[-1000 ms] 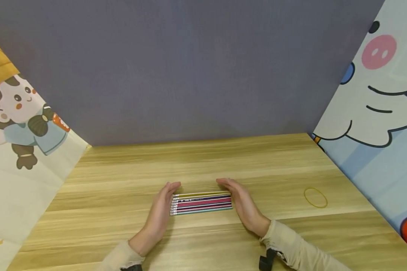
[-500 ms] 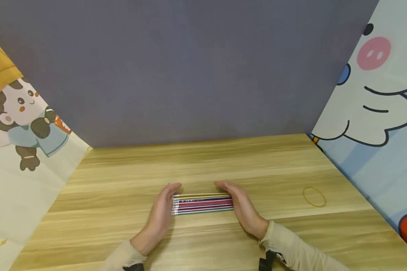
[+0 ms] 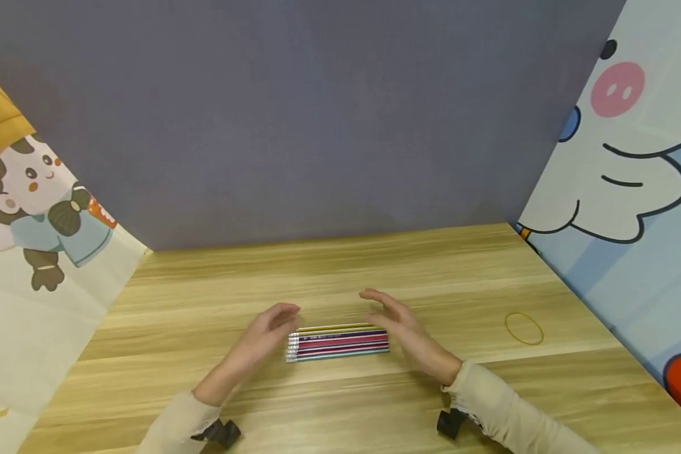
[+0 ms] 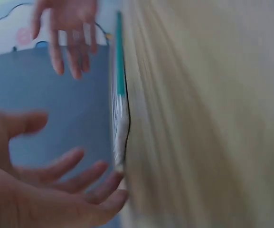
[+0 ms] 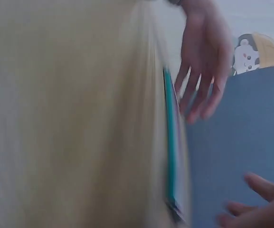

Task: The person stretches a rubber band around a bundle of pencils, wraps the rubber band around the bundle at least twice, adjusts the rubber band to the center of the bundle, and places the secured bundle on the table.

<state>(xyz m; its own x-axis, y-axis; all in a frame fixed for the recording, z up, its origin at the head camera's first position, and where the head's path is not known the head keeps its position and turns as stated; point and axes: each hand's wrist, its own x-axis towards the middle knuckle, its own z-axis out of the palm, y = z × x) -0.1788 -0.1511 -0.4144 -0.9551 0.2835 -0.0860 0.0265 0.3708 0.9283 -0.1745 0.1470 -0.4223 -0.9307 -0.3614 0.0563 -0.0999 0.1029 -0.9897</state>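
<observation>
Flanking the pencils [image 3: 343, 343], side by side on the table [image 3: 221, 277], with loose-fingered left grip [image 3: 263, 334] near the eraser ends [image 3: 292, 349] and loose-fingered right grip [image 3: 411, 334] near the opposite ends [image 3: 384, 345]; band [image 3: 519, 313] well right of the pencils.

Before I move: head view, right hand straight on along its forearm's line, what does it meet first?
Right hand: likely the wall, if its path runs level. The way over the table looks free, pencils to its left; height is unclear.
</observation>
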